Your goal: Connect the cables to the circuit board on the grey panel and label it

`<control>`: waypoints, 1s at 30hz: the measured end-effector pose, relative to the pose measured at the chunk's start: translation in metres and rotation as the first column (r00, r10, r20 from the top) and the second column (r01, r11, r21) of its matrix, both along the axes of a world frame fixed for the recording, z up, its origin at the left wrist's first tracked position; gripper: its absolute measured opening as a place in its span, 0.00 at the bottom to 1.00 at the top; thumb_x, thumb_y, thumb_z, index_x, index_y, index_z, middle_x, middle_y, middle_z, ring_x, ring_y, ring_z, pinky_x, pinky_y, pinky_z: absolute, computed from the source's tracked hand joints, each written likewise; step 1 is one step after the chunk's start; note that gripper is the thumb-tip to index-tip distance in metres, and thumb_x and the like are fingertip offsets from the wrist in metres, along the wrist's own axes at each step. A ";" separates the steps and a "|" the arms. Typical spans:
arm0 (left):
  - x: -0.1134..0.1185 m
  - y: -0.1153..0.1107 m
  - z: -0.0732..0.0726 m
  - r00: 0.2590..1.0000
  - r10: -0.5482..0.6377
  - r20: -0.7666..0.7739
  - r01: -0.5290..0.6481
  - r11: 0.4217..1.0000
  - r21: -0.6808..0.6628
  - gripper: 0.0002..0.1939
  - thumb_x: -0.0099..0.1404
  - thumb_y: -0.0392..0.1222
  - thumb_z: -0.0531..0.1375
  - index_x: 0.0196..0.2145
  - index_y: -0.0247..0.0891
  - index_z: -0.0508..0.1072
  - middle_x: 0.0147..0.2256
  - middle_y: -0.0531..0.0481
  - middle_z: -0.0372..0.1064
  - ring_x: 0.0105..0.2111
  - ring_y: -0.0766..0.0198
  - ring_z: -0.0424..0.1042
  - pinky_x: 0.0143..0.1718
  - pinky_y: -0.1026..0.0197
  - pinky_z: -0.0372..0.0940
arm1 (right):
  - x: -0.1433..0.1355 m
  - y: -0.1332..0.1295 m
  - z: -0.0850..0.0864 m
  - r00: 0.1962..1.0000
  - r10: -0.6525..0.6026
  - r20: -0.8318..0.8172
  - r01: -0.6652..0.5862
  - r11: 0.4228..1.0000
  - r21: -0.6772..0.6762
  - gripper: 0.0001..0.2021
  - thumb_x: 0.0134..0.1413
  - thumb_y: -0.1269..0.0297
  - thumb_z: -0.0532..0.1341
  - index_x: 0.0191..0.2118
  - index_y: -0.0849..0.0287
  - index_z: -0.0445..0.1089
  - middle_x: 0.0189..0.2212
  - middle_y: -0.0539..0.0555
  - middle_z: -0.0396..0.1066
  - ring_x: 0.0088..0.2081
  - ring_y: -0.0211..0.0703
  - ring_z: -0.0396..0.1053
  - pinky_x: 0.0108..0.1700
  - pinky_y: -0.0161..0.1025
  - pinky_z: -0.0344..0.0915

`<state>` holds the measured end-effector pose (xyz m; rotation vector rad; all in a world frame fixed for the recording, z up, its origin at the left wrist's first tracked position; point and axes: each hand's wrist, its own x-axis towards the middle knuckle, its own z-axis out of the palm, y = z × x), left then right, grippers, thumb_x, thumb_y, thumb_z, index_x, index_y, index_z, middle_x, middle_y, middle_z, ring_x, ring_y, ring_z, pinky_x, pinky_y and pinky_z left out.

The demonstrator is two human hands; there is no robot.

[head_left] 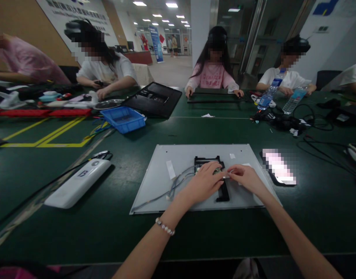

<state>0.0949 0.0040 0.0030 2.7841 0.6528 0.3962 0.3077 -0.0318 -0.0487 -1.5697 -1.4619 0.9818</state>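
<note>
Head view: my left hand [205, 180] lay loosely spread over a black bracket [223, 194]; at three o'clock, my right hand [245, 176] pinched a white piece [226, 176].

The panel [151, 190] lies on the near part of the table [178, 236], before the person. On it, right of its middle, sits the bracket [223, 193]; the cables [178, 183] run from the bracket's left side toward the panel's near left corner. A strip [171, 169] lies on the panel, left of the bracket. The left hand [206, 180] is over the bracket, the right hand [244, 176] just right of it. The phone [278, 166] lies beside the panel's right edge, the oblong device [79, 184] well to its left. Behind the panel, to the left, stands the bin [125, 122], with the open housing [156, 97] behind and right of it. Two bottles [271, 90] stand at the far right.
</note>
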 end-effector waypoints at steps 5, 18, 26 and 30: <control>0.003 -0.001 -0.006 0.999 0.004 -0.036 -0.003 0.999 0.052 0.16 0.68 0.38 0.48 0.52 0.43 0.63 0.53 0.45 0.57 0.58 0.55 0.51 0.60 0.50 0.49 | -0.005 -0.004 0.008 0.995 0.021 0.102 -0.028 0.997 0.073 0.07 0.48 0.65 0.60 0.35 0.58 0.72 0.29 0.51 0.75 0.31 0.42 0.73 0.36 0.38 0.67; 0.004 -0.001 -0.006 0.999 -0.016 -0.049 0.018 0.999 0.045 0.14 0.67 0.37 0.48 0.49 0.41 0.64 0.53 0.46 0.58 0.58 0.55 0.52 0.59 0.50 0.50 | 0.019 0.008 0.010 0.852 -0.125 0.509 -0.025 0.961 0.277 0.12 0.54 0.65 0.57 0.44 0.57 0.70 0.43 0.57 0.69 0.38 0.44 0.70 0.42 0.42 0.66; 0.002 0.000 -0.011 0.997 -0.002 -0.075 0.005 0.999 0.042 0.15 0.68 0.38 0.47 0.51 0.40 0.64 0.58 0.45 0.54 0.58 0.54 0.55 0.57 0.50 0.52 | 0.033 0.043 0.018 0.526 0.019 0.850 -0.303 0.938 0.167 0.12 0.58 0.71 0.52 0.45 0.61 0.70 0.43 0.59 0.71 0.46 0.48 0.67 0.48 0.44 0.62; 0.002 0.000 -0.012 0.996 -0.012 -0.085 0.015 0.999 0.042 0.16 0.68 0.38 0.47 0.52 0.40 0.63 0.58 0.46 0.55 0.57 0.56 0.57 0.57 0.51 0.53 | 0.033 0.047 0.008 0.509 -0.025 0.860 -0.283 0.939 0.195 0.13 0.60 0.71 0.50 0.44 0.62 0.70 0.42 0.60 0.72 0.45 0.47 0.68 0.46 0.42 0.62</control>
